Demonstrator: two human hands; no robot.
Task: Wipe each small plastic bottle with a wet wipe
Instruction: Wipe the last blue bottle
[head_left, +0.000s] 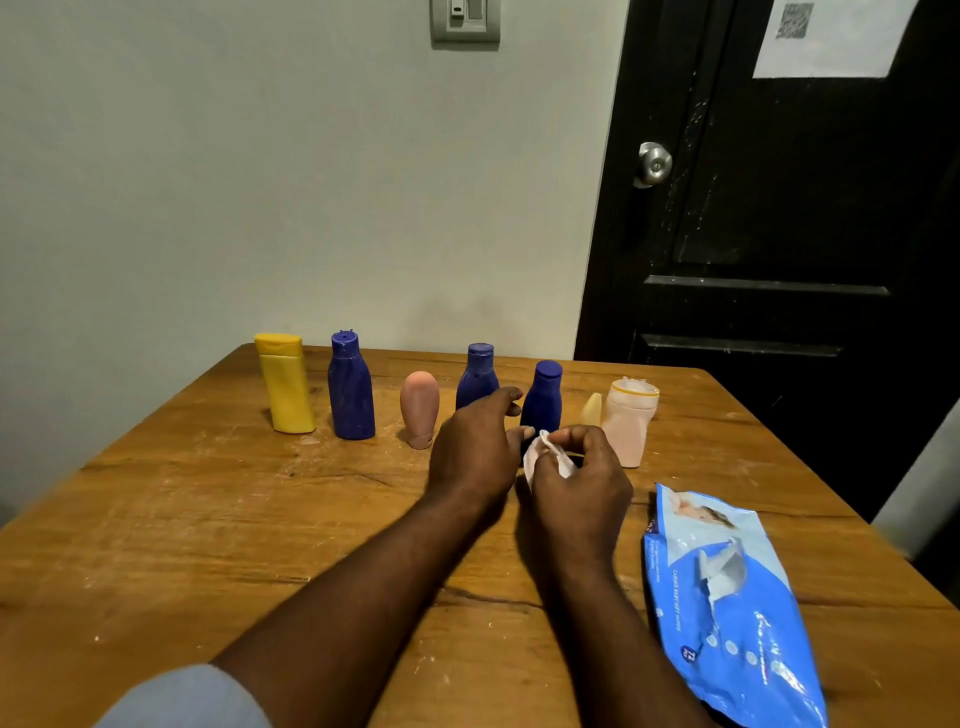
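Observation:
Several small plastic bottles stand in a row at the far side of the wooden table (208, 519): a yellow bottle (285, 384), a tall blue bottle (350, 389), a pink bottle (420, 408) on its cap, a second blue bottle (478, 376), a third blue bottle (543, 397), a small pale yellow bottle (592, 410) and a pale pink bottle (628, 421). My right hand (576, 483) grips a crumpled white wet wipe (543, 457) in front of the third blue bottle. My left hand (475, 447) reaches forward with relaxed fingers, just in front of the second blue bottle, holding nothing.
A blue pack of wet wipes (727, 603) lies on the table at the near right, its flap open. A pale wall stands behind the table and a dark door (779, 234) with a round knob is at the right.

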